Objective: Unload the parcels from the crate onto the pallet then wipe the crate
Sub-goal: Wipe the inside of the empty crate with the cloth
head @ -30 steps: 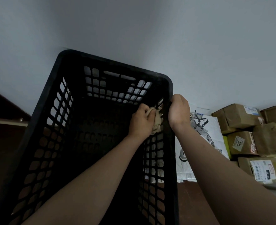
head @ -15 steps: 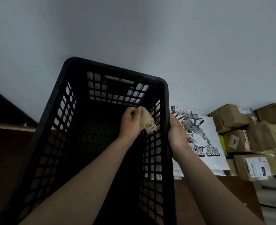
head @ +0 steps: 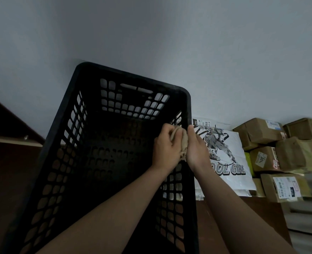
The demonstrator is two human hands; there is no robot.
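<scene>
Black plastic crate [head: 89, 136], rectangular, lattice walls, rounded corners; long axis toward 12 o'clock, open top up, interior dark, seemingly empty. Beige crumpled cloth [head: 182, 142] at right rim, pressed between both hands. Left hand [head: 167, 145] curled around cloth inside crate; right hand [head: 197, 149] closed against it outside. At 3 o'clock: glossy white printed mailer [head: 224, 162], brown cardboard parcels [head: 259, 131] stacked.

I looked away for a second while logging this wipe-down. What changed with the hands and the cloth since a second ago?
The right hand left the crate rim and closed in on the cloth, which both hands now pinch at the right wall. The left hand kept its grip on the cloth. The crate remains empty and the parcels stay stacked to its right.
</scene>
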